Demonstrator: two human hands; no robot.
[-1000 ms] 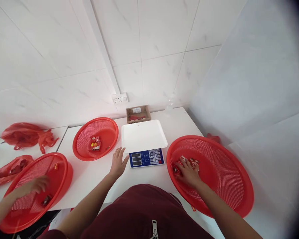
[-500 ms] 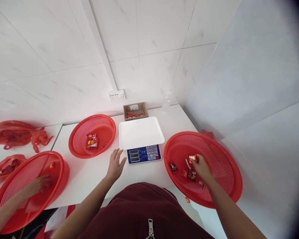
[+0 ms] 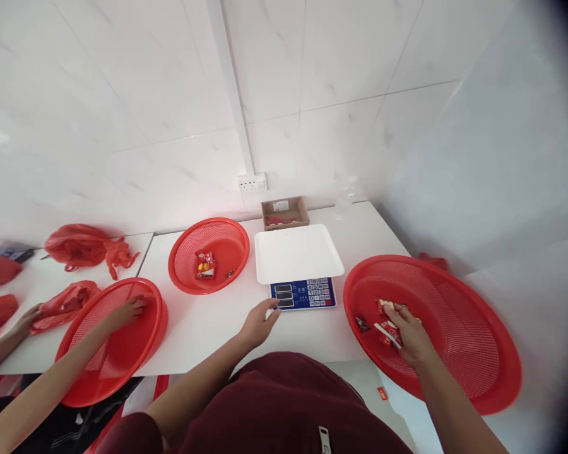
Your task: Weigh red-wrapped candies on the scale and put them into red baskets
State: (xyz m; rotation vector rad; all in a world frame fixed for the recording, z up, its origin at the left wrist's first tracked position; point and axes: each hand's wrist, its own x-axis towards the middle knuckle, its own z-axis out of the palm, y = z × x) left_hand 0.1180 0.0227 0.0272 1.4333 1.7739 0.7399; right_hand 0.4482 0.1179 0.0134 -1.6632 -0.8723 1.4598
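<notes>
my right hand [image 3: 411, 333] is closed on a small shiny red-and-gold wrapped packet [image 3: 387, 305], pinched between thumb and fingers, inside the large round red plastic basket [image 3: 483, 321] at the right. beneath and beside that hand lie more small red packets [image 3: 386, 340], a thin white strip [image 3: 388, 335] and, at the basket's left side, a dark wrapped piece [image 3: 361, 323]. my left hand [image 3: 260, 323] is empty and open, thumb and fingers apart, at the near left corner of a scale with a blue keypad [image 3: 307, 294]; i cannot tell whether a fingertip touches it. the scale's flat white rectangular pan [image 3: 299, 253] is bare. beyond it, by the tiled wall, sit an open brown cardboard box [image 3: 285, 213] with red things inside and, to the right, a clear plastic bottle [image 3: 345, 198]. left of the scale, a round red mesh basket [image 3: 234, 252] holds a few red packets [image 3: 205, 265]. at the near left, a co-worker's hand [image 3: 130, 310] reaches into another red basket [image 3: 158, 321], while another hand [image 3: 27, 320] touches a crumpled red plastic bag [image 3: 69, 306] on the white table [image 3: 196, 325].
</notes>
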